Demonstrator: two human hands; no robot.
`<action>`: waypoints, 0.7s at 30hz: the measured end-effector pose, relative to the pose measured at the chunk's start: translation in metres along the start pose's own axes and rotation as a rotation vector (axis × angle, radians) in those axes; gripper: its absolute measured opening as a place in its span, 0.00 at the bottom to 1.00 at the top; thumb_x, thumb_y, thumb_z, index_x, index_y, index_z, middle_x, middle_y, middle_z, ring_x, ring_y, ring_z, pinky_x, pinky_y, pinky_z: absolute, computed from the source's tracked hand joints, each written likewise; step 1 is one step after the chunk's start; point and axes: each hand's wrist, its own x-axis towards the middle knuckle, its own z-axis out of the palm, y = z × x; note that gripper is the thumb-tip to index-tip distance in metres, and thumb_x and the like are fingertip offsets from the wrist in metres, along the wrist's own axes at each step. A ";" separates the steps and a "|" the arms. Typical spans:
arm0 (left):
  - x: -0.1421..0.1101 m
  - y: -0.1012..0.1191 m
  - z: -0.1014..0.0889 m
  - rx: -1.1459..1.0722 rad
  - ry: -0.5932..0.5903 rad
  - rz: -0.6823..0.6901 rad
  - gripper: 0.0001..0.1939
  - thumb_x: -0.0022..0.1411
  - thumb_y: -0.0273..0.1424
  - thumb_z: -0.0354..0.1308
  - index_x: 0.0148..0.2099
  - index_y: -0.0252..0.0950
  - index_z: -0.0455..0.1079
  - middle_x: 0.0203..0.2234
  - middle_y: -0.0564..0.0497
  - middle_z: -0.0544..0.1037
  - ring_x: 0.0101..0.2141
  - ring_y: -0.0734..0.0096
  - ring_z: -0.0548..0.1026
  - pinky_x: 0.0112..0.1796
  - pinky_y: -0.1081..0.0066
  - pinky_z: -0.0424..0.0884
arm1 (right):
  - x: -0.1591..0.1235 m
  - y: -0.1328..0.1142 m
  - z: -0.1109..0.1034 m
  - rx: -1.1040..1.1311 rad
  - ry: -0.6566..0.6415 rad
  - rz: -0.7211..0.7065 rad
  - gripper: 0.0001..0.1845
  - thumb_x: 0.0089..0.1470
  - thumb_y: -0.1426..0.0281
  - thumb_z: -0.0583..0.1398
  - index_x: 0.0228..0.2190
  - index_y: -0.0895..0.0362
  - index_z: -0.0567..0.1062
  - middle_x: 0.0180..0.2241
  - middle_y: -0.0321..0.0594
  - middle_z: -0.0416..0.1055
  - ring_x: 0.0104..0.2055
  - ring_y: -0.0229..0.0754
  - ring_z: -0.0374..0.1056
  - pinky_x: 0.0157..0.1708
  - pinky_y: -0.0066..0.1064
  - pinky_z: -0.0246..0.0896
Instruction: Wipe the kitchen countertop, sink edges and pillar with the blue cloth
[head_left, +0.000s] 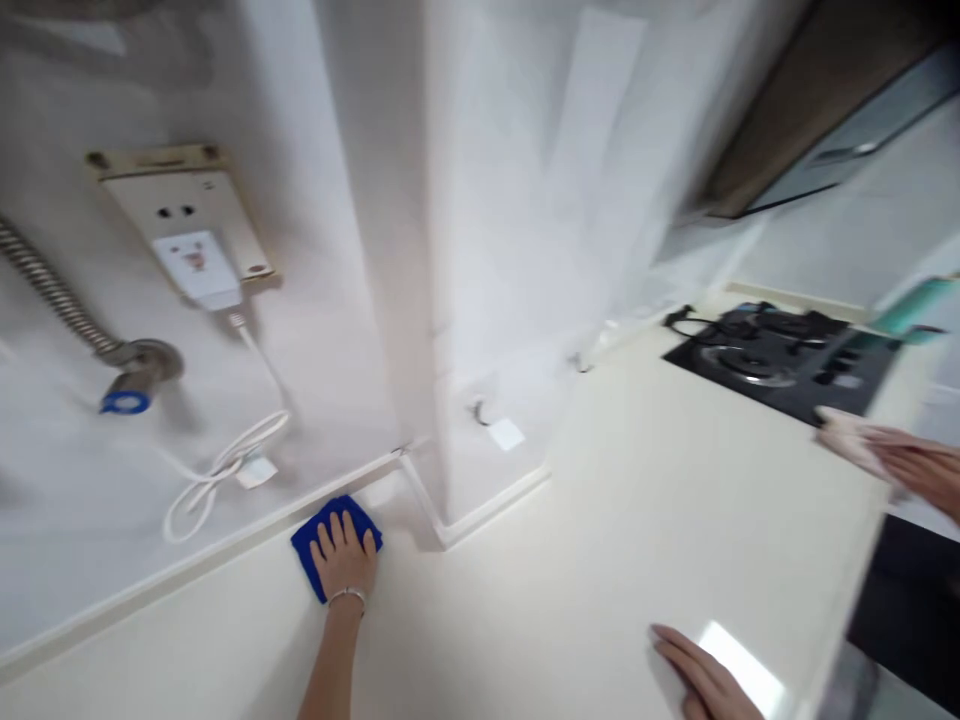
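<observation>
My left hand [343, 555] lies flat with fingers spread on a blue cloth [307, 545], pressing it onto the cream countertop [570, 560] where the counter meets the white wall, beside a wall pillar [480, 300]. A thin bracelet circles that wrist. My right hand [701, 675] rests flat on the countertop near its front edge at the bottom right, fingers stretched out and holding nothing.
Another person's hand [919, 468] reaches in from the right with a pale cloth [847, 438], near a black gas hob [780, 365]. The wall carries a socket [187, 225] with a looped white cable [225, 465], plus a metal hose [45, 290]. A range hood [825, 110] hangs above.
</observation>
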 end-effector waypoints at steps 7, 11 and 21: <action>-0.027 0.078 -0.001 0.037 -0.145 0.126 0.32 0.68 0.41 0.34 0.70 0.33 0.48 0.69 0.45 0.53 0.68 0.50 0.50 0.66 0.50 0.47 | 0.019 -0.016 -0.010 0.098 0.077 0.039 0.30 0.57 0.78 0.51 0.60 0.52 0.64 0.61 0.46 0.65 0.62 0.46 0.62 0.58 0.41 0.66; -0.058 0.083 -0.007 0.025 -0.166 0.185 0.33 0.68 0.42 0.33 0.70 0.33 0.47 0.70 0.45 0.52 0.69 0.51 0.49 0.67 0.50 0.47 | 0.018 -0.016 -0.011 0.144 0.132 0.036 0.31 0.55 0.81 0.50 0.60 0.55 0.64 0.60 0.48 0.65 0.62 0.45 0.61 0.60 0.42 0.65; -0.206 0.100 -0.024 -0.075 -0.028 0.348 0.30 0.68 0.37 0.39 0.68 0.31 0.54 0.67 0.42 0.59 0.67 0.50 0.52 0.66 0.47 0.50 | 0.007 -0.013 -0.003 0.200 0.125 0.007 0.31 0.55 0.79 0.50 0.60 0.55 0.62 0.61 0.47 0.63 0.62 0.47 0.61 0.59 0.46 0.65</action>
